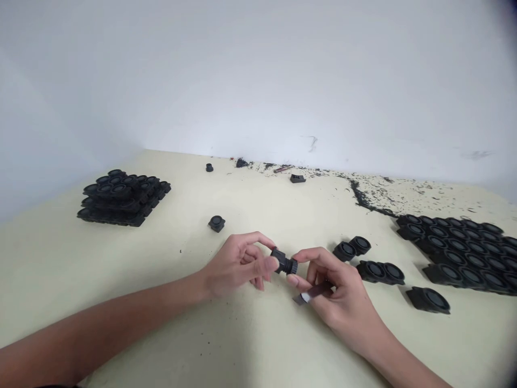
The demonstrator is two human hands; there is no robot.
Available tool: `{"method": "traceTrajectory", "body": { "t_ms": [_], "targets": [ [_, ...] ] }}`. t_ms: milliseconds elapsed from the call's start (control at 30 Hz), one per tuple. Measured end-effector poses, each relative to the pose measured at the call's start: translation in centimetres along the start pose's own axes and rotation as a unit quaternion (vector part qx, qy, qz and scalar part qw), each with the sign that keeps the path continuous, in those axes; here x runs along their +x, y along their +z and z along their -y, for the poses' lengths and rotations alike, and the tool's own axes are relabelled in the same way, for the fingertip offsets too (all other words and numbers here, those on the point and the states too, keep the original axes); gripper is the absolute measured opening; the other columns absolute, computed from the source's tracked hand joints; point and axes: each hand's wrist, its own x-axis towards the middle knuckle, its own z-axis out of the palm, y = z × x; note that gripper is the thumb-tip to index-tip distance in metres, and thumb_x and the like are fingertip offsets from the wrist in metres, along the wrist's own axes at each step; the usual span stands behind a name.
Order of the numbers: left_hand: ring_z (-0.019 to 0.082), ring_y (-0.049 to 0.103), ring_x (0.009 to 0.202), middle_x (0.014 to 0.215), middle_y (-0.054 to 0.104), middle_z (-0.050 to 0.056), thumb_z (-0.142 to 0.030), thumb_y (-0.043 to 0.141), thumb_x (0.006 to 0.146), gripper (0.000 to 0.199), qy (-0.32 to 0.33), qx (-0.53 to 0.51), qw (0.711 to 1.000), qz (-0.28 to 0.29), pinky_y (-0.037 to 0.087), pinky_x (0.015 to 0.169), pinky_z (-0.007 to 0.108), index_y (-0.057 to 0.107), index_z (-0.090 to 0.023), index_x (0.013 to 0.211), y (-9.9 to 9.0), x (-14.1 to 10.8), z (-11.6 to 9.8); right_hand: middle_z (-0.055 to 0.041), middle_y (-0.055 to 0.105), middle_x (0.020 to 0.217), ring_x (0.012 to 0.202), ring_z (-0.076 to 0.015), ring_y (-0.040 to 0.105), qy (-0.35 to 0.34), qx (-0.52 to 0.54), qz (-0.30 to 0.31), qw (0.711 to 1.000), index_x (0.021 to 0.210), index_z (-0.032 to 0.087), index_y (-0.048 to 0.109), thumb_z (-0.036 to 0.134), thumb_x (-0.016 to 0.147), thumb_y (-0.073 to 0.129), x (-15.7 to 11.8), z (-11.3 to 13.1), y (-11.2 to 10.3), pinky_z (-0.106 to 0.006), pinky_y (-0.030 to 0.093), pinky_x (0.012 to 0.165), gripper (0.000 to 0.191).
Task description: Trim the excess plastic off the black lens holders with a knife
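Note:
My left hand (246,261) pinches a small black plastic lens holder (278,258) between thumb and forefinger. Out of its right side sticks a threaded barrel with a ribbed round cap (293,267). Around that cap close the thumb and forefinger of my right hand (335,285). Tucked into the right palm under the other fingers is a flat metal knife blade (309,295), its angled tip pointing left. Both hands hover close together above the middle of the table, and the inner fingers of the right hand are partly hidden.
Pale yellow table (169,334) against a white wall. Stacked black parts (121,199) stand left, rows of them (464,248) right. Loose ones include a square part (217,223), a pair (380,271) and a single (428,299). Black shavings (367,202) and a thin knife (283,169) lie behind.

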Motion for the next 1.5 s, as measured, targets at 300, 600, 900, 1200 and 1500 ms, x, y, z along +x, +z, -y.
{"method": "traceTrajectory", "body": {
  "t_ms": [300,600,900,1200,1500],
  "targets": [
    [0.011,0.061,0.053,0.061,0.060,-0.003,-0.040,0.077,0.079,0.035,-0.016,0.048,0.999,-0.018,0.047,0.051,0.020,0.060,-0.017,0.099,0.28,0.04,-0.63,0.0062,0.040,0.058,0.049,-0.0070,0.038,-0.018,0.006,-0.003,1.000,0.106,0.022,0.056,0.038,0.090,0.064,0.17,0.26,0.17,-0.020,0.029,0.047,0.024],
    [0.005,0.046,0.040,0.045,0.050,-0.001,-0.045,0.067,0.088,0.047,-0.007,0.069,0.998,-0.001,0.031,0.042,0.017,0.046,-0.014,0.059,0.05,0.05,-0.04,0.0066,0.038,0.058,0.048,-0.0063,0.034,-0.041,-0.002,-0.005,0.999,0.104,0.020,0.057,0.034,0.088,0.066,0.17,0.77,0.14,-0.020,0.027,0.046,0.023],
    [0.007,0.054,0.050,0.055,0.057,-0.004,-0.037,0.080,0.077,0.036,0.023,0.079,0.997,0.006,0.043,0.054,0.019,0.066,-0.015,0.102,-0.04,0.00,-0.35,0.0047,0.042,0.060,0.052,-0.0081,0.038,0.005,0.023,-0.003,1.000,0.107,0.021,0.056,0.038,0.091,0.061,-0.09,0.57,-0.01,-0.021,0.029,0.047,0.024],
    [0.008,0.055,0.055,0.058,0.058,-0.001,-0.031,0.071,0.085,0.026,0.030,0.111,0.993,0.039,0.042,0.054,0.019,0.074,-0.015,0.104,0.11,-0.10,-0.31,0.0022,0.051,0.063,0.053,-0.0074,0.039,0.007,0.032,0.016,0.999,0.104,0.019,0.058,0.040,0.095,0.056,0.11,0.80,-0.17,-0.021,0.030,0.049,0.023],
    [0.006,0.052,0.057,0.059,0.054,-0.001,-0.029,0.074,0.083,0.019,0.030,0.062,0.998,0.012,0.039,0.055,0.018,0.069,-0.012,0.076,-0.03,0.21,-0.18,0.0054,0.041,0.058,0.049,-0.0076,0.037,-0.019,-0.006,-0.009,1.000,0.108,0.021,0.057,0.036,0.090,0.064,-0.04,0.40,0.16,-0.020,0.029,0.046,0.024]
  ]
}}
